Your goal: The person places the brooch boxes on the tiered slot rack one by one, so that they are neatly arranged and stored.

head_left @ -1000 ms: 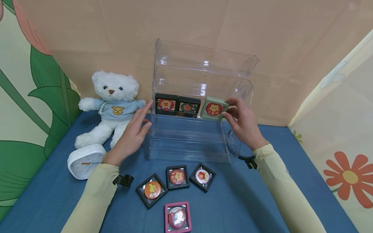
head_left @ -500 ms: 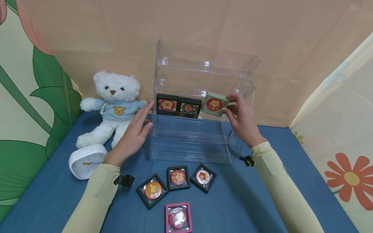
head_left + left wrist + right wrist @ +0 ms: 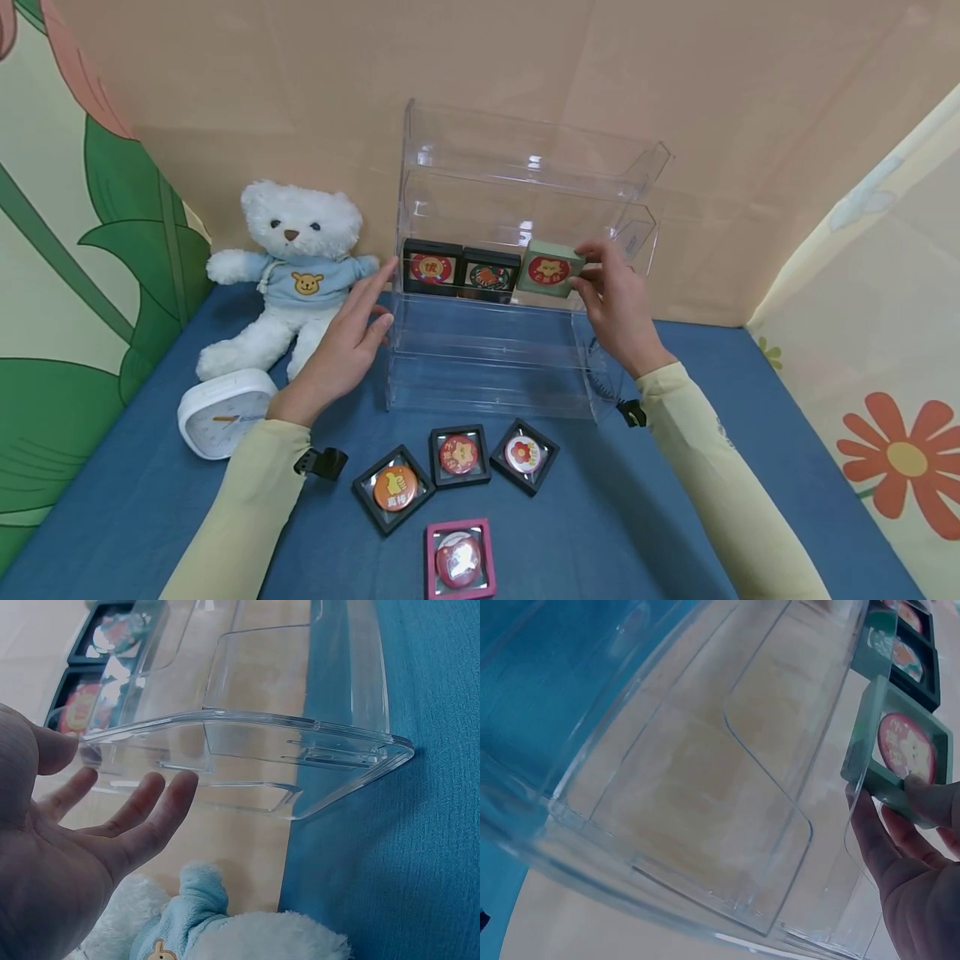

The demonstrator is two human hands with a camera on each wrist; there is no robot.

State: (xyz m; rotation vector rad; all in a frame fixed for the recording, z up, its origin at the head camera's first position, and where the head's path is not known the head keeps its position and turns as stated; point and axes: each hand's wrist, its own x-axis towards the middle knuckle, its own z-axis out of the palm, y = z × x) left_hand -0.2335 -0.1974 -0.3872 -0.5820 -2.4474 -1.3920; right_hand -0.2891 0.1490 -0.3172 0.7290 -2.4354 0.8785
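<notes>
My right hand [image 3: 617, 304] pinches a green square frame [image 3: 549, 269] with a round red badge in it, at a middle tier of the clear tiered rack [image 3: 487, 392]. Thumb and fingers grip the frame's side edge, as the right wrist view shows. Just left of it on that tier stand two black frames, one with a dark badge [image 3: 489, 276] and one with a red badge [image 3: 431, 268]. At the rack's left side is my left hand [image 3: 337, 354], fingers extended and spread. Its fingertips are by the clear side panel; whether they touch it I cannot tell.
Three black frames, with an orange badge [image 3: 395, 488], a red badge [image 3: 458, 455] and a white badge [image 3: 523, 455], lie before the rack. Nearer is a pink frame [image 3: 459, 560]. A white teddy bear [image 3: 300, 221] and white clock [image 3: 225, 414] are at left.
The green frame was lifted a little, then came down and left, straighter, closer to the black frames. My right hand moved with it. My left hand stays by the rack's side.
</notes>
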